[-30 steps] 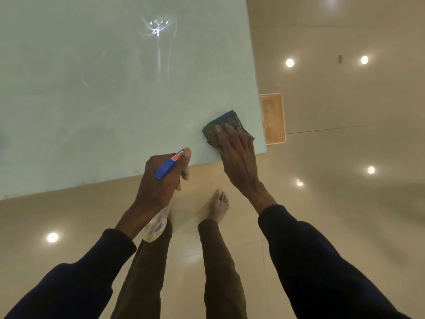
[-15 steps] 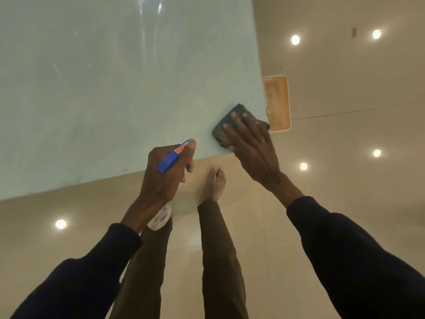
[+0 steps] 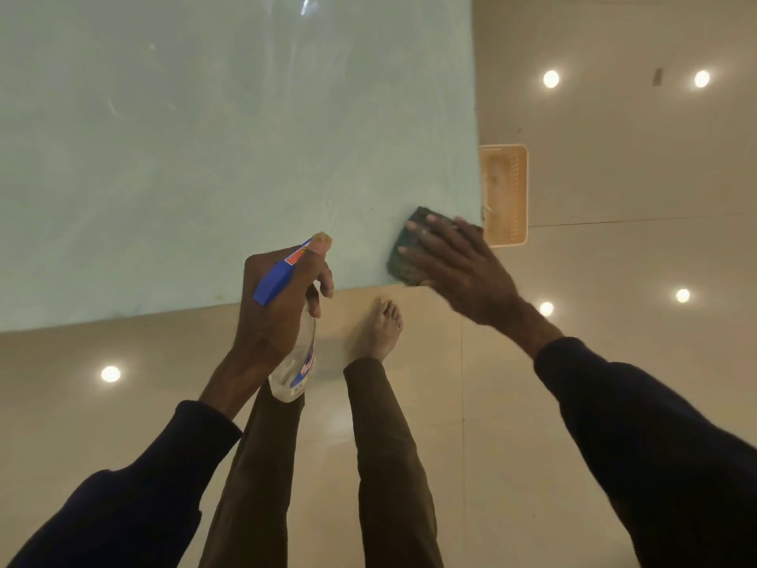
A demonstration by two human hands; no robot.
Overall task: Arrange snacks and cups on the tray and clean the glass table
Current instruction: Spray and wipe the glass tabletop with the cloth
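Here the pale green glass table [image 3: 184, 157] fills the upper left of the view, its near edge running slantwise and its right edge running almost straight up. Faint streaks and a bright reflection show on its surface. Beyond and below it lies a glossy beige floor [image 3: 614, 383], dotted with round reflections of lights. The person stands at the table's near corner in dark sleeves and brown trousers, with one bare foot [image 3: 381, 325] on the floor just under the near edge.

A pale orange perforated tray [image 3: 510, 241] lies just past the table's right edge, near the corner; whether it touches the table cannot be told.

The right hand [image 3: 463, 264] lies flat near that corner, fingers straight and spread, pressing a dark green cloth [image 3: 399, 260] against the glass. The cloth sits right at the near edge, mostly covered by the fingers.

The left hand [image 3: 278, 305] is held over the near edge, left of the cloth and apart from it, fingers curled round the neck of a clear spray bottle [image 3: 297, 362]. The bottle's blue head [image 3: 273, 282] points up towards the table, while its body hangs below the hand.
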